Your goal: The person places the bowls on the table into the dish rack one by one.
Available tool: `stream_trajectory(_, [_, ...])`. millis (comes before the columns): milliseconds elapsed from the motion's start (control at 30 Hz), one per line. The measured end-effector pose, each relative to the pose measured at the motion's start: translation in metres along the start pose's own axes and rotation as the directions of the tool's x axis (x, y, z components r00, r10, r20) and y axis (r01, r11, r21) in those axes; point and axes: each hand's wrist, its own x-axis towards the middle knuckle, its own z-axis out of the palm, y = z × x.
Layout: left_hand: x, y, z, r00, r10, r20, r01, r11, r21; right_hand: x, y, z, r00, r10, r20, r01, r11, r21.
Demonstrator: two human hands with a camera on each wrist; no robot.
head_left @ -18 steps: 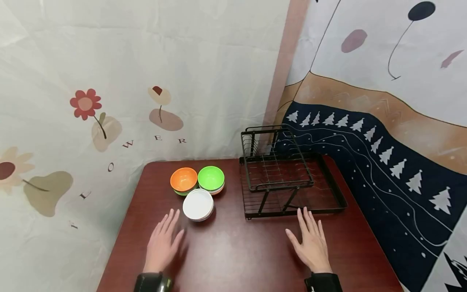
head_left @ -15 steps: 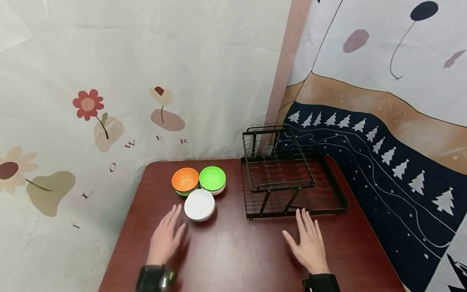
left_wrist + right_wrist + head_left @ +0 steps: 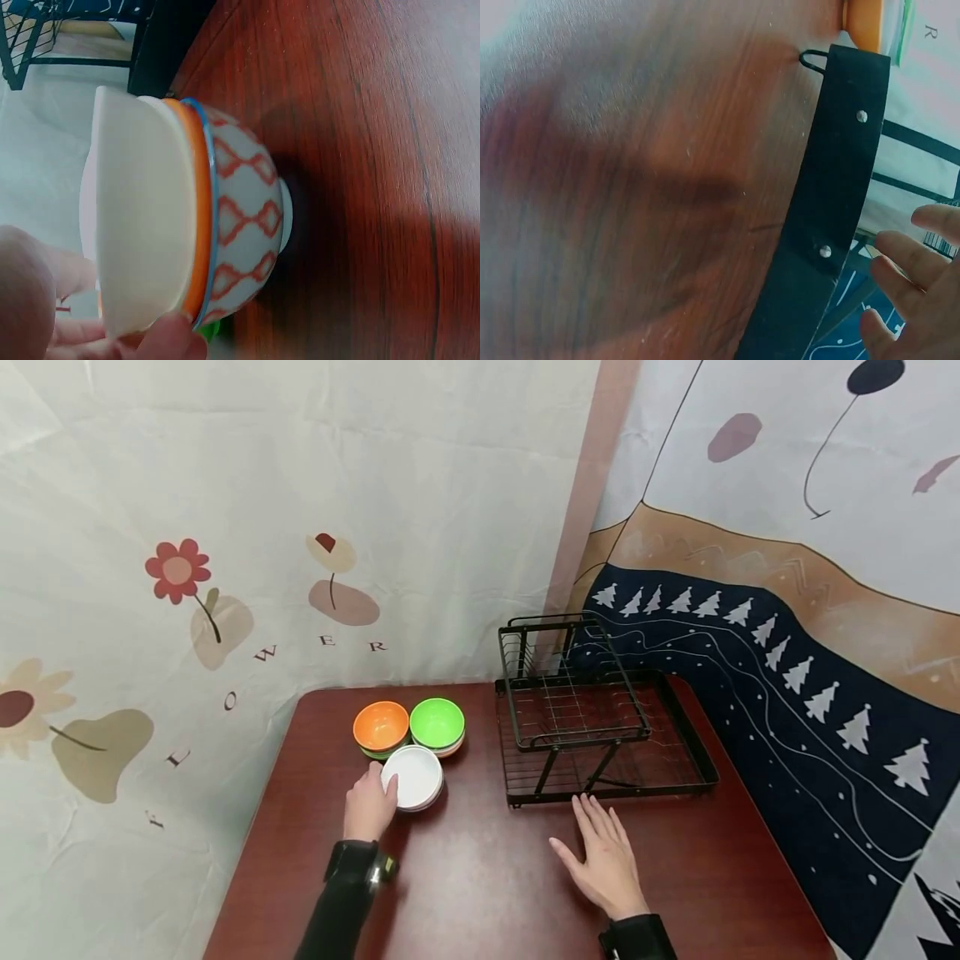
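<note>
My left hand (image 3: 369,806) pinches the rim of a white bowl (image 3: 412,774), the top one of a nested stack, with thumb and fingers at its left side. In the left wrist view its pale outer wall stands above an orange bowl edge and a blue-rimmed bowl with a red pattern (image 3: 244,217). Behind are two more stacks, topped by an orange bowl (image 3: 381,727) and a green bowl (image 3: 437,724). With fingers spread, my right hand (image 3: 609,864) hovers by the front edge of a black two-tier dish rack (image 3: 540,795) and holds nothing.
The stacks and rack stand on a dark red-brown table (image 3: 480,877), the rack at the back right. Printed cloth hangs (image 3: 465,527) close behind the table and along its right side.
My left hand has moved forward and right to the white bowl and taken hold of its rim. My right hand has drifted left along the rack's front.
</note>
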Motion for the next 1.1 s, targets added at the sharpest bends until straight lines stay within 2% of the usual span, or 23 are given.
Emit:
stream_trajectory(133, [0.005, 0.004, 0.006, 0.999, -0.040, 0.000, 0.040, 0.999, 0.030, -0.001, -0.003, 0.003, 1.000, -0.004, 0.018, 0.004, 1.000, 0.009])
stream_trajectory(267, [0.008, 0.005, 0.012, 0.997, -0.078, 0.029, 0.077, 0.996, 0.041, -0.002, -0.004, 0.005, 1.000, -0.009, 0.017, 0.009, 1.000, 0.010])
stream_trajectory(467, [0.003, 0.005, 0.018, 0.996, -0.078, 0.046, 0.076, 0.997, 0.027, -0.006, -0.003, 0.008, 1.000, -0.006, 0.024, 0.006, 1.000, -0.003])
stream_trajectory(800, [-0.006, 0.018, 0.019, 0.993, -0.081, 0.091, 0.082, 0.997, -0.008, -0.008, -0.004, 0.010, 1.000, -0.014, -0.013, 0.014, 1.000, -0.002])
stream_trajectory(1100, [-0.009, 0.026, 0.013, 0.977, -0.135, 0.163, 0.144, 0.988, -0.046, -0.008, -0.004, 0.013, 1.000, -0.006, -0.009, 0.007, 1.000, 0.010])
